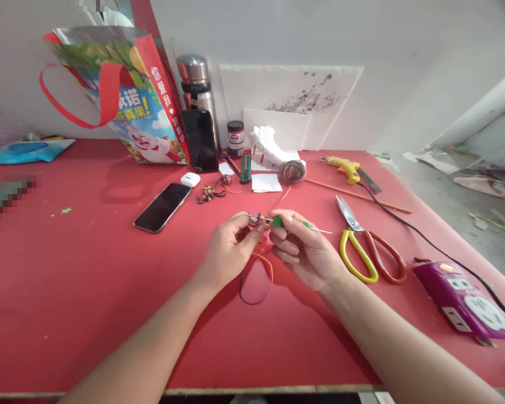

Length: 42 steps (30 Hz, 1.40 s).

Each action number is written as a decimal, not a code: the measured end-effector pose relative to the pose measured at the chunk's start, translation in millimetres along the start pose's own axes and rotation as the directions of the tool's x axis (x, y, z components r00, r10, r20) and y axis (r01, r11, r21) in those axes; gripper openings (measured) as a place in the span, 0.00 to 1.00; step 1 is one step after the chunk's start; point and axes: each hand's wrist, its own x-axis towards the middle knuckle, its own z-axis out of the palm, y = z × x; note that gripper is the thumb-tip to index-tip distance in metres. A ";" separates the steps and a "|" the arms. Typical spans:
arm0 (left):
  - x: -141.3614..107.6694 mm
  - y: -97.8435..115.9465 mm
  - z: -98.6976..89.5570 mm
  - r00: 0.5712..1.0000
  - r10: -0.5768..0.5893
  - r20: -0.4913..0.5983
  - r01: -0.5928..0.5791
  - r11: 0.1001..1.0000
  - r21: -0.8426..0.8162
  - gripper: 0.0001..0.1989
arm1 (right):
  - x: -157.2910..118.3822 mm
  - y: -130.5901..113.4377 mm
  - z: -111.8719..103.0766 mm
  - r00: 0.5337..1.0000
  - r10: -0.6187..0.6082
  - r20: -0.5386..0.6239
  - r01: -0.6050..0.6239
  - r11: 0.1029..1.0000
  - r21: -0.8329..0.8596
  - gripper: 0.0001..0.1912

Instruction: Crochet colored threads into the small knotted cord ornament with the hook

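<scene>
In the middle of the head view my right hand [305, 244] is closed on a crochet hook [279, 222] with a green grip. One thin metal end of the hook sticks out to the right, and the other points left toward my left hand [233, 241]. Thumb and fingers of that left hand pinch a small piece of multicoloured yarn work [258, 219], mostly hidden by the fingers. A loop of yarn [256, 303], orange to dark, hangs below the hands. Another strand runs up from them toward a multicoloured yarn ball [292, 171].
Scissors [356, 238] and a purple pouch [463, 300] lie right; a yellow glue gun [344, 167] with a black cord and a wooden stick [357, 194] are behind. A phone [163, 207], earbud case [190, 179], second phone [200, 140], flask [196, 84] and gift bag [126, 95] stand or lie left.
</scene>
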 end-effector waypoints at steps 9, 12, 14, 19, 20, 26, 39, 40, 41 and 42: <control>0.3 1.1 -5.3 0.993 0.094 -0.067 -0.097 0.994 -0.041 0.16 | 0.6 1.6 -1.9 1.000 -0.002 0.019 0.003 1.000 -0.031 0.10; -1.6 0.0 -2.2 0.998 0.060 0.001 -0.060 0.995 -0.074 0.11 | 0.9 3.1 -1.9 0.999 0.019 0.035 -0.019 1.000 -0.021 0.11; -2.1 -0.6 -0.4 0.998 0.058 0.014 -0.057 0.997 -0.042 0.07 | 1.8 2.7 -2.8 0.999 0.029 0.030 -0.029 1.000 -0.002 0.12; -2.5 1.5 0.0 0.999 -0.008 0.042 0.013 0.993 -0.118 0.11 | 7.0 -0.9 -9.4 0.999 0.034 -0.015 -0.032 0.994 0.101 0.13; -2.7 2.6 -0.1 0.999 -0.025 0.044 0.031 0.989 -0.143 0.12 | 7.9 -1.6 -10.7 0.999 0.037 -0.015 -0.035 0.993 0.117 0.12; -1.0 6.1 -2.9 0.997 -0.081 -0.017 0.075 0.972 -0.224 0.13 | 7.6 -4.7 -10.7 1.000 0.007 0.011 -0.008 0.992 0.126 0.09; 4.7 13.1 -25.2 0.949 0.272 -0.159 -0.234 0.947 0.221 0.05 | 3.0 -12.0 -9.0 0.995 -0.011 0.094 -0.001 0.993 0.119 0.05; 2.2 15.2 -23.2 0.954 0.275 -0.118 -0.246 0.946 0.210 0.06 | 2.8 -11.8 -8.8 0.995 -0.008 0.097 -0.003 0.994 0.113 0.05; -0.6 16.7 -20.9 0.959 0.272 -0.078 -0.256 0.951 0.176 0.07 | 2.5 -11.6 -8.4 0.995 -0.005 0.099 -0.007 0.994 0.112 0.05; -3.4 17.6 -18.3 0.963 0.266 -0.040 -0.260 0.958 0.123 0.05 | 2.2 -11.4 -7.8 0.995 -0.001 0.101 -0.011 0.993 0.117 0.06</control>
